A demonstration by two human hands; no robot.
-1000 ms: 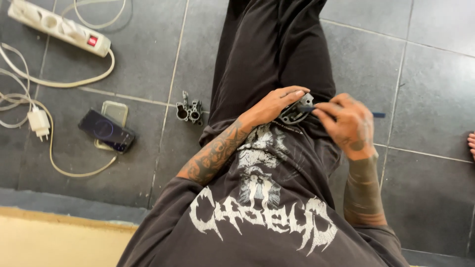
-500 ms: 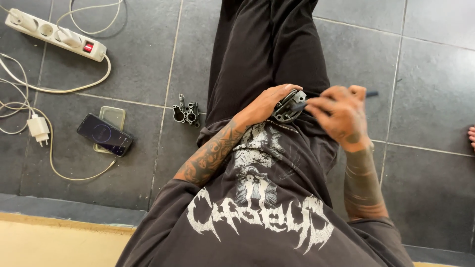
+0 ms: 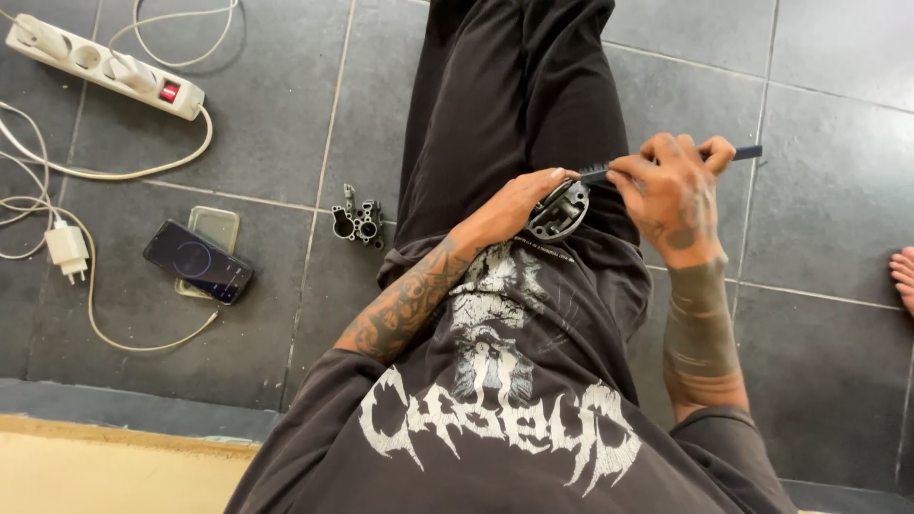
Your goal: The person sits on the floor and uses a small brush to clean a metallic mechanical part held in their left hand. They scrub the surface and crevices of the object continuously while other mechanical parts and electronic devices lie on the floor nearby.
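I sit on a grey tiled floor with my legs in black trousers stretched ahead. My left hand grips a round grey metal engine part over my lap. My right hand holds a dark brush by its handle, and the bristle end touches the top rim of the metal part. Both forearms are tattooed.
A second small metal part lies on the floor left of my legs. Two phones rest further left, with a white charger, cables and a white power strip. A bare foot shows at the right edge.
My right hand has lifted up and to the right, and the brush now shows clearly against the part's rim. The left hand keeps the part in place.
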